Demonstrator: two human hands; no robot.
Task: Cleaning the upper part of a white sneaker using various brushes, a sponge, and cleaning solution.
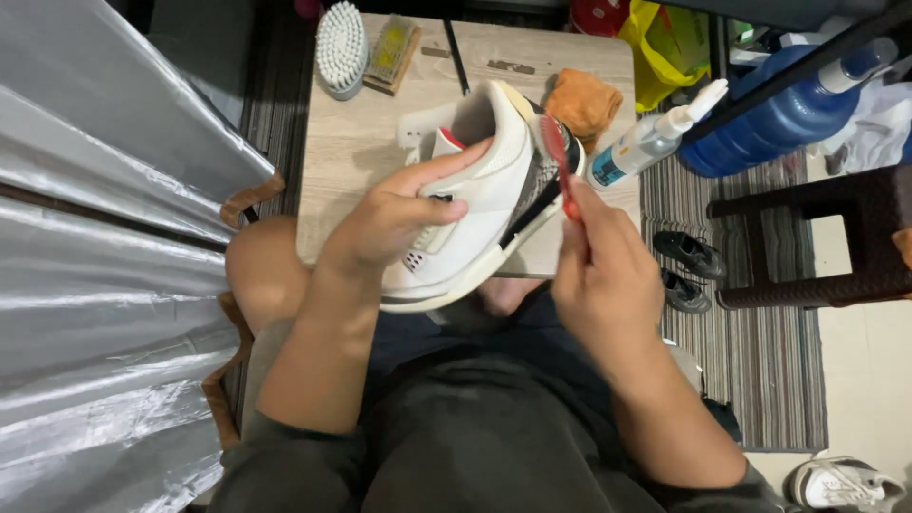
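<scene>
Foil sheeting [95, 285] hung at my far left, well apart from the work; next came my left hand [394, 214], closed around the white sneaker [484, 190] with the thumb and fingers wrapped over its side panel, holding it up above my lap and the near edge of the counter [351, 142]; the sneaker sat between my two hands, touching both the left hand and the tool in the right; its long axis ran on a diagonal, from the lower left near my left wrist up to the right, with the pale sole edge turned toward my lap; the upper end with the grey patterned panel lay closer to my right hand; that right hand [608, 275] was curled shut on the handle of a red toothbrush [559, 161], whose head rested against that upper end; so the left hand carried the sneaker and the right was the nearer one to the part being brushed; behind, on the counter, lay a white scrub brush [341, 46], a wooden brush [393, 52] and an orange cloth [584, 100]; a spray bottle [646, 142] lay just beside the counter's right edge.
</scene>
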